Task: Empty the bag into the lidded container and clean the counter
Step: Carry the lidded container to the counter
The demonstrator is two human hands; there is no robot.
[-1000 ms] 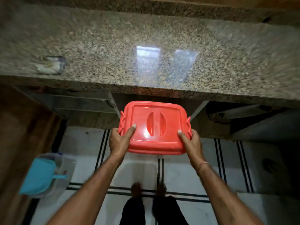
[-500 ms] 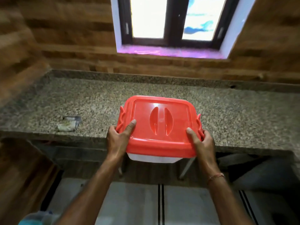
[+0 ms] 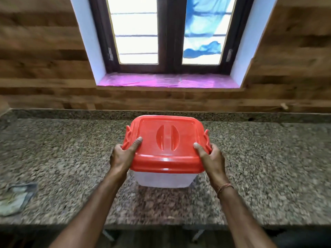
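Container held over counter, red lid on | your left hand and right hand grip its sides, thumbs on lid | set it down level near the bag, then unclip.

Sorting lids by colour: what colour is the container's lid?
Red, over a translucent white container; the head view shows it.

Red lid on a translucent white container, speckled brown-grey granite counter, magenta windowsill.
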